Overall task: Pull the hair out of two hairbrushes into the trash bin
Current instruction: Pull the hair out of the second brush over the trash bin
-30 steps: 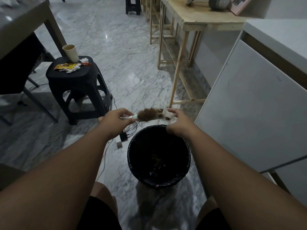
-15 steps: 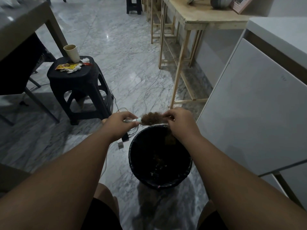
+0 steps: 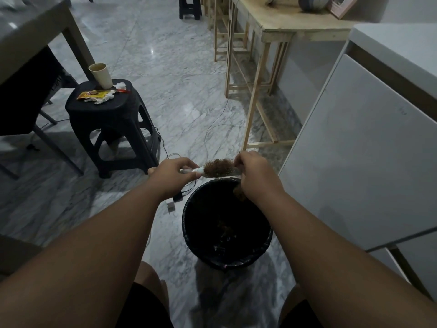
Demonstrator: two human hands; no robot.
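A white hairbrush [image 3: 218, 168] matted with brown hair is held level just above the far rim of a black trash bin [image 3: 189, 235]. My left hand [image 3: 173, 175] grips its handle. My right hand [image 3: 254, 175] is at the brush's right end, fingers pinched on the hair, with a brown tuft [image 3: 238, 192] showing under the palm over the bin. A little hair lies at the bin's bottom. Only one hairbrush is in view.
A black plastic stool [image 3: 111, 124] at the left carries a paper cup [image 3: 101, 75] and wrappers. A white cabinet [image 3: 359, 147] stands close on the right, a wooden table [image 3: 272, 34] behind it. Cables and a small adapter [image 3: 170, 205] lie on the marble floor by the bin.
My right hand has slid from the brush's far end onto the hair and pinched it; a tuft now hangs under the palm. The brush has tipped more edge-on over the bin.
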